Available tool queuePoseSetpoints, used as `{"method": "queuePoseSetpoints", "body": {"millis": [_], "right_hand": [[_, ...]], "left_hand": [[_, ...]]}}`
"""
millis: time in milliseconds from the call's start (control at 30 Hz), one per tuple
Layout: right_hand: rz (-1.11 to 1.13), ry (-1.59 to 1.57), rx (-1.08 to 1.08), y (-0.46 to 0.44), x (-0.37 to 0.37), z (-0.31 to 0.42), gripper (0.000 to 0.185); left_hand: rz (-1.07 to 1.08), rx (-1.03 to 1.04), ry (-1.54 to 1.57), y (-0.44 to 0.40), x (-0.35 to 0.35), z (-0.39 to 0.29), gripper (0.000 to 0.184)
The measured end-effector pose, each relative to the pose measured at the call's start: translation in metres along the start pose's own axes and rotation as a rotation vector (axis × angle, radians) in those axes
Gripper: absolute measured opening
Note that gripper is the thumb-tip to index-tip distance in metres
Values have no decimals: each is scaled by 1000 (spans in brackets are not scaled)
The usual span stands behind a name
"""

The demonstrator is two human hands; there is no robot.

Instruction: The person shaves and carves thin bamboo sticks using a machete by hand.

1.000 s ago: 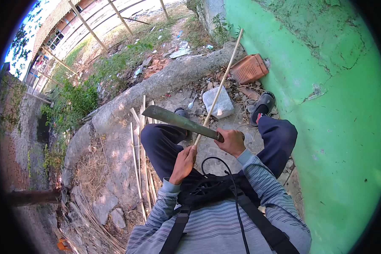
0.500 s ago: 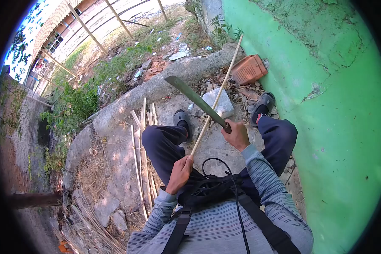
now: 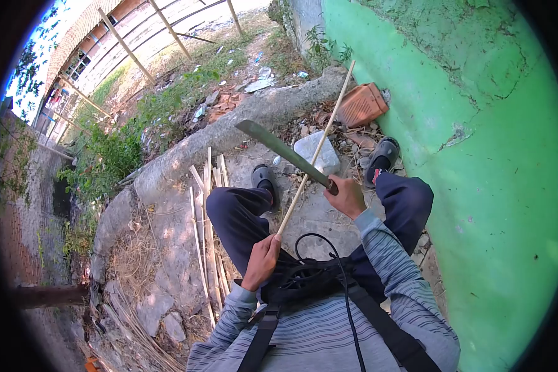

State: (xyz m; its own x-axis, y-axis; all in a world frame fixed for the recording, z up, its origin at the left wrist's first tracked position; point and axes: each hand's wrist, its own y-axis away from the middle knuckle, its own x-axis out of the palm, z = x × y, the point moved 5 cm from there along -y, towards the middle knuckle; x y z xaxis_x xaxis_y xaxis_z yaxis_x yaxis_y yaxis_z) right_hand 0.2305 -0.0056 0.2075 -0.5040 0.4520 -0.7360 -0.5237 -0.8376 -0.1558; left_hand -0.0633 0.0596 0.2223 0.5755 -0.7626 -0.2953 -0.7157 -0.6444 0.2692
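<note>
My left hand (image 3: 262, 260) is closed around the near end of a long, thin bamboo strip (image 3: 323, 137), which slants up and away toward the green wall. In my right hand (image 3: 346, 197) is the handle of a machete (image 3: 285, 150), its dark blade pointing up and left. The blade crosses over the strip just ahead of my right hand; whether they touch I cannot tell. Beneath the strip, on the ground between my feet, lies a whitish block (image 3: 317, 152).
Several split bamboo strips (image 3: 207, 232) lie on the ground left of my left knee. A hollow orange brick (image 3: 363, 105) rests by the green wall (image 3: 496, 204), close on my right. A low concrete ledge (image 3: 186, 152) curves ahead and left. A black cable (image 3: 347, 291) loops over my lap.
My left hand has drawn slightly back toward me with the bamboo strip, so its far tip sits a little lower. The machete blade has shifted slightly left and down.
</note>
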Motion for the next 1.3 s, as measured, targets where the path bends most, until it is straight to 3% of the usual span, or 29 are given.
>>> {"method": "queuePoseSetpoints", "body": {"millis": [133,333,533,600,767,933,1133,1300], "right_hand": [[27,91,-123,7,0,13,27],[-118,21,14,-29,-20,-24,30],[-31,25,-130,-3,3,0,32],[25,60,-81,-11,-5,-2,32],[-97,-4,-42,-31,-13,-24,21],[41,29,-117,-10,11,-6,29],[-162,13,41,-48,-19,-48,27],[-107,-47,42,-37,-7,-50,29]], "left_hand": [[-45,44,-90,1,-6,-23,41],[-36,-24,-75,32,-19,-4,43],[-26,-22,-62,30,-19,-11,44],[-18,-32,-97,39,-24,-17,45],[8,-133,-59,59,-34,5,45],[8,-95,-71,50,-35,-2,46],[18,-127,-94,81,-52,8,44],[50,-140,-127,76,-51,16,44]]}}
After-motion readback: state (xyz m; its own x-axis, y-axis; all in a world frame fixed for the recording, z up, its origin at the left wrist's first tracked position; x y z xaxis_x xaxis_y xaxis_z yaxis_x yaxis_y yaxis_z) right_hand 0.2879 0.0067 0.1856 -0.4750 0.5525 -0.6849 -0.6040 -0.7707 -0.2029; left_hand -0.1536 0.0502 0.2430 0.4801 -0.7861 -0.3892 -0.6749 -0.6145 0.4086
